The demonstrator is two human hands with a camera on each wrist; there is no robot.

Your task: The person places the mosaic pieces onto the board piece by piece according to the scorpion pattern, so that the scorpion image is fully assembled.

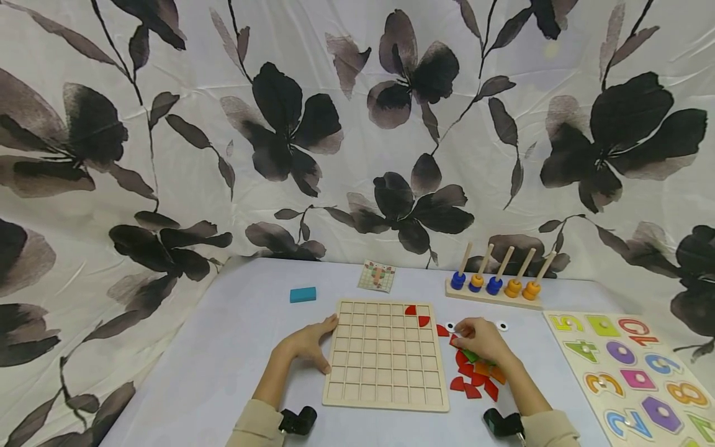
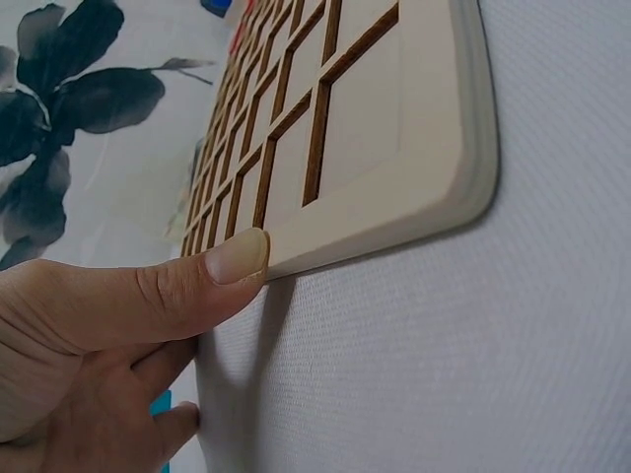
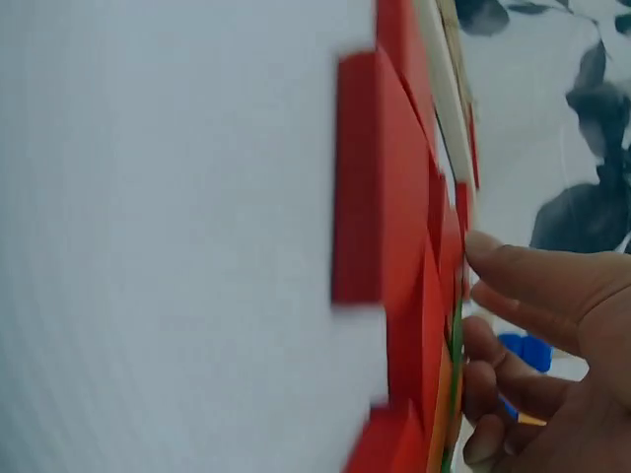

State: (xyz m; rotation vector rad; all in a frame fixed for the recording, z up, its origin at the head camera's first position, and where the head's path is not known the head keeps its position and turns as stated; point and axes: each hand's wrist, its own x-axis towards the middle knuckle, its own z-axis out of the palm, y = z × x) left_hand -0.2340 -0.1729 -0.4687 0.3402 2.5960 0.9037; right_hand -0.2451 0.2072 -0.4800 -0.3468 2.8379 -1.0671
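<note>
A pale wooden grid board (image 1: 385, 357) lies on the table, with two red quarter-circle pieces (image 1: 424, 321) in cells near its upper right. My left hand (image 1: 307, 343) rests along the board's left side, thumb and fingers spread. Seen from the left wrist, the thumb (image 2: 187, 296) touches the board's edge (image 2: 394, 212). Right of the board, my right hand (image 1: 480, 338) pinches a red piece (image 1: 454, 339) at its fingertips, over a loose pile of red, orange and green pieces (image 1: 479, 379). The right wrist view shows the thumb and fingers (image 3: 537, 286) beside red pieces (image 3: 404, 187).
Behind the board are a blue block (image 1: 303, 295) and a patterned card (image 1: 377, 276). A peg stand (image 1: 494, 297) with blue and orange rings stands at the back right. Two white discs (image 1: 502, 326) lie near the right hand. A number puzzle board (image 1: 631, 372) covers the right side.
</note>
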